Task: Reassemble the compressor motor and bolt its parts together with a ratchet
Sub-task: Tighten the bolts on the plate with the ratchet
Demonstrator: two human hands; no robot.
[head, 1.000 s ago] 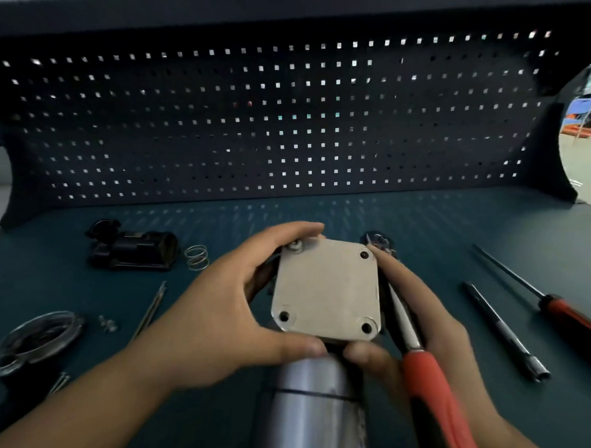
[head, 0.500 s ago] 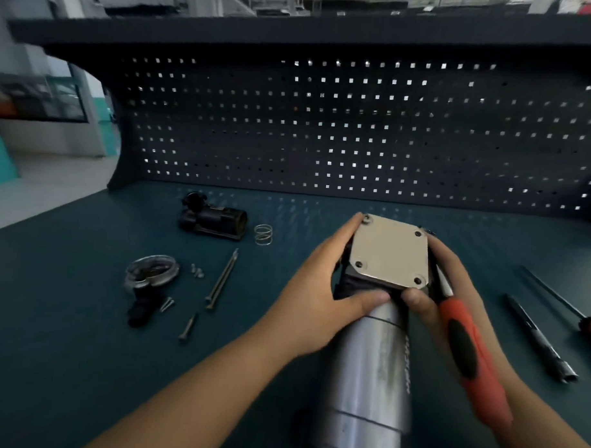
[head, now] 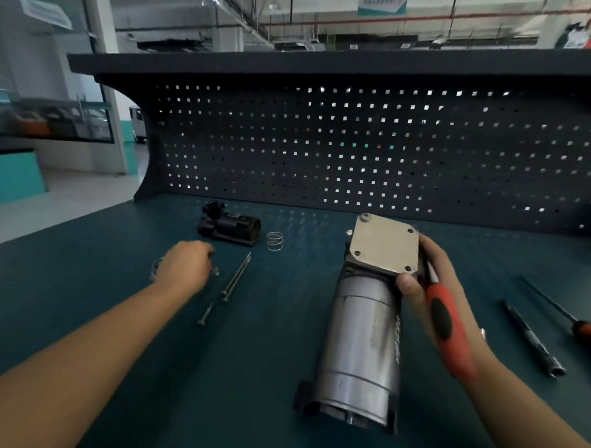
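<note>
The silver compressor motor (head: 360,346) lies on the bench, its square metal end plate (head: 384,243) tilted up at the far end. My right hand (head: 426,282) grips the plate's right edge and also holds the red-handled ratchet (head: 447,333) against the palm. My left hand (head: 183,268) hovers far to the left over small screws (head: 215,272), fingers curled downward; whether it holds one is hidden. Two long bolts (head: 236,278) lie just right of that hand, a shorter one (head: 206,314) below.
A black compressor housing (head: 228,225) and a coil spring (head: 274,240) sit near the pegboard. A socket extension (head: 534,339) and a red-handled screwdriver (head: 565,317) lie at the right. A round metal part (head: 156,266) peeks out behind my left hand.
My left hand let go of the end plate and reached left to the small screws. The right hand stays on the plate with the ratchet. The camera tilted up.
</note>
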